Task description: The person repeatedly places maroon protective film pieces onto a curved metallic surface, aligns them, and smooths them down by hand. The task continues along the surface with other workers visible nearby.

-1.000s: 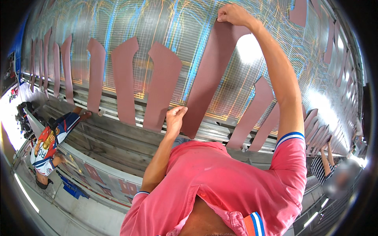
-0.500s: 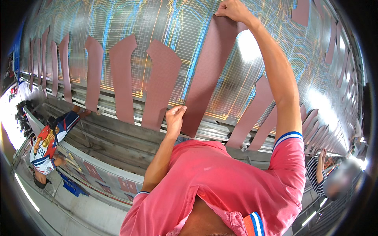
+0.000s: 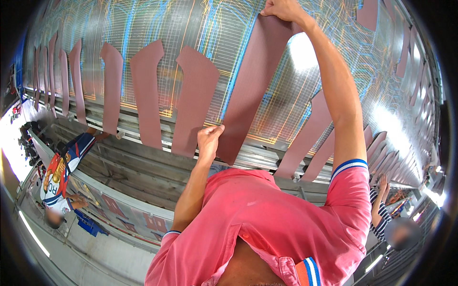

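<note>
The right hand (image 3: 282, 10) is clamping the far left corner of a long mauve-brown panel (image 3: 257, 81) between thumb and fingers, the arm stretching out over the table (image 3: 286, 102). The left hand (image 3: 209, 142) is curling at the panel's near left edge, thumb and forefinger pressing together — whether they are pinching the material itself, I cannot tell. The panel is lying aslant across the table in front of the person, its near end reaching over the metal rails (image 3: 261, 155) along the table's edge. Blue, orange and yellow lines are crossing the shiny tabletop all around it.

A shorter panel with an angled top (image 3: 196, 97) is lying just to its left, and another short panel (image 3: 307, 133) is resting to its right; more are lining the edge both ways. A co-worker in a white, red and blue shirt (image 3: 58, 183) is standing at the left — another, in a striped top (image 3: 379, 224), is working at the right.
</note>
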A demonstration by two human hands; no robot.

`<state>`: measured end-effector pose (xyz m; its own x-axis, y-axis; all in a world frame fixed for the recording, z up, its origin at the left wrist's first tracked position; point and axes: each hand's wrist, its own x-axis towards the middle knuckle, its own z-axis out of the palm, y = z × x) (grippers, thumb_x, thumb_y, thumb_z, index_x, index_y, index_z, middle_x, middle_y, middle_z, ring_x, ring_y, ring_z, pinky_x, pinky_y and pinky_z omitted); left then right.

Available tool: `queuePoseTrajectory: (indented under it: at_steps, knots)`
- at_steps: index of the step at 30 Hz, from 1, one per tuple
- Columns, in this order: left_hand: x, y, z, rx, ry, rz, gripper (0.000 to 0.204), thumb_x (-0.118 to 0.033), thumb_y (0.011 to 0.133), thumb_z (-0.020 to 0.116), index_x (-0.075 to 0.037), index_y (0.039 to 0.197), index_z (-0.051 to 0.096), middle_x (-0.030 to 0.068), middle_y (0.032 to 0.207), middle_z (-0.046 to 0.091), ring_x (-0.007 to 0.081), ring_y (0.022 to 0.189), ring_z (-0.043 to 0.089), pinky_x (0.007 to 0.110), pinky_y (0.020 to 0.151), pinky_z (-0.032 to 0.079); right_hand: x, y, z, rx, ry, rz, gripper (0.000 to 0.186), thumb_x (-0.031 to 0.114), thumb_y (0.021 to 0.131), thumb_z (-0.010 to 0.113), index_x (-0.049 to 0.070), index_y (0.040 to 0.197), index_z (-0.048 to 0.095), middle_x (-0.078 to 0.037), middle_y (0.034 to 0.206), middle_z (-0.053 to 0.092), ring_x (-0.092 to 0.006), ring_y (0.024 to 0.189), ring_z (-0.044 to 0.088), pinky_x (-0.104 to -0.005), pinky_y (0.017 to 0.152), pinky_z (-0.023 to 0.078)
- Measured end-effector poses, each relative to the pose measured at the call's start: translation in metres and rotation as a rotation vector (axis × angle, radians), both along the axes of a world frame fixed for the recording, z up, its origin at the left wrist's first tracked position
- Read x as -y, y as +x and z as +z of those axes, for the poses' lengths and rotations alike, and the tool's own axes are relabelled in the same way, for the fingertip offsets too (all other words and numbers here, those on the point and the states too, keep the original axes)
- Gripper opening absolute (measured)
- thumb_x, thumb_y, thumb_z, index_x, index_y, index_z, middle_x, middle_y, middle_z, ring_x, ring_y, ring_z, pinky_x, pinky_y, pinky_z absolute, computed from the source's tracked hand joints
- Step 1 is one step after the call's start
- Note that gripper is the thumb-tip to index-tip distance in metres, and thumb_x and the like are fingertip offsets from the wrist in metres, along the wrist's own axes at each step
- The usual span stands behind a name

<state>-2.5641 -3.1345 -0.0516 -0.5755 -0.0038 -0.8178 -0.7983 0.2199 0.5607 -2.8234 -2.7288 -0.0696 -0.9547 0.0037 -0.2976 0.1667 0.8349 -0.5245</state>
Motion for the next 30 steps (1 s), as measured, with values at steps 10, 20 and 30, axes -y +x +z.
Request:
queuePoseTrajectory:
  at_steps: [10,20,30]
  knots:
    - [-0.001,-0.01,0.009,0.085,-0.023,-0.028,0.019,-0.014,0.086,0.073,0.003,0.077,0.069,-0.0079,0.065,0.049,0.0016,0.058,0.037,0.023,0.05,0.027,0.004,-0.003,0.007,0.055,0.022,-0.047,0.027,0.033,0.072,0.078,0.008,0.084,0.076,-0.019,0.08,0.07,-0.034,0.075,0.068,-0.0428,0.071,0.052]
    - [-0.001,-0.01,0.003,0.025,-0.017,-0.037,0.022,-0.015,0.083,0.076,0.002,0.071,0.068,-0.009,0.059,0.044,0.002,0.054,0.034,0.025,0.047,0.025,-0.011,-0.008,-0.002,0.122,0.067,-0.03,0.031,0.033,0.072,0.078,0.004,0.082,0.074,-0.018,0.074,0.07,-0.0272,0.066,0.067,-0.0409,0.065,0.052]
    - [0.002,-0.003,-0.006,0.057,-0.01,0.045,0.024,-0.015,0.082,0.076,-0.001,0.067,0.065,-0.0081,0.059,0.042,0.0027,0.054,0.032,0.025,0.048,0.025,0.004,-0.01,0.0,0.06,-0.038,-0.035,0.029,0.031,0.07,0.08,0.004,0.081,0.075,-0.014,0.069,0.069,-0.022,0.063,0.065,-0.0382,0.063,0.051]
